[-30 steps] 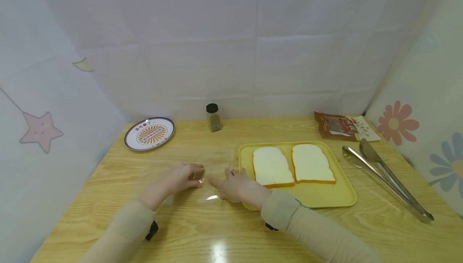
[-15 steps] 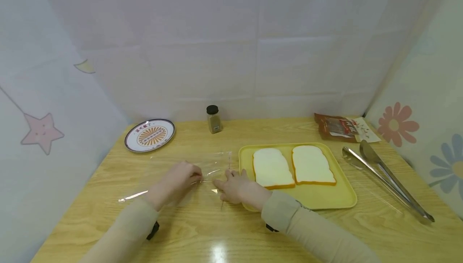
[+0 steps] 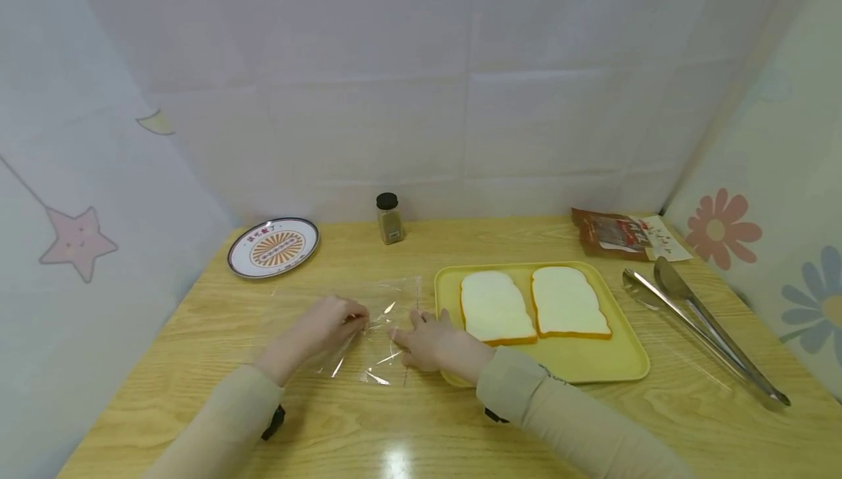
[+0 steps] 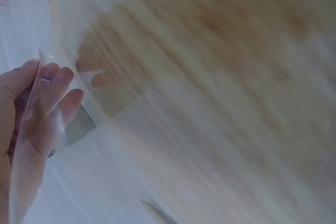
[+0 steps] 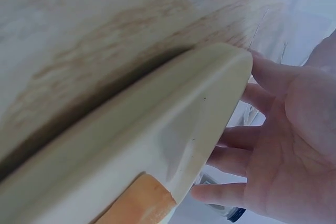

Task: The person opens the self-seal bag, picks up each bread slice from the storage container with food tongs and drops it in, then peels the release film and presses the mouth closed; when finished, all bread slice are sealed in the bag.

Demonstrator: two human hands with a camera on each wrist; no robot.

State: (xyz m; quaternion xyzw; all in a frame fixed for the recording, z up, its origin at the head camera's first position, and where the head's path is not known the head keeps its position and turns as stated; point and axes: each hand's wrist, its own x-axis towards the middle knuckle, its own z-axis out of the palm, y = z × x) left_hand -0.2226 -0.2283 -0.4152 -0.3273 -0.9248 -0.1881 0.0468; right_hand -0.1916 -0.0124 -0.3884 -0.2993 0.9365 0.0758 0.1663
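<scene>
A sheet of clear, glossy plastic film (image 3: 388, 311) lies wrinkled on the table left of the yellow tray; whether it has one layer or two I cannot tell. My left hand (image 3: 335, 318) pinches it between thumb and fingertips, and a fold of it stands up over the fingers (image 4: 65, 74) in the left wrist view. Just to the right, my right hand (image 3: 430, 344) rests with spread, fairly straight fingers on the film's right edge, beside the tray's left rim. In the right wrist view that hand's fingers (image 5: 239, 140) partly pass behind the tray edge.
The yellow tray (image 3: 559, 366) bears two bread slices (image 3: 496, 303), side by side. Metal tongs (image 3: 710, 333) lie to its right, below a brown-and-white food packet (image 3: 618, 234). A black-capped seasoning jar (image 3: 389, 219) and a patterned plate (image 3: 273, 248) stand at the back.
The left fingers have closed on the film and pulled it into more creases between the hands. My right hand has stayed nearly still.
</scene>
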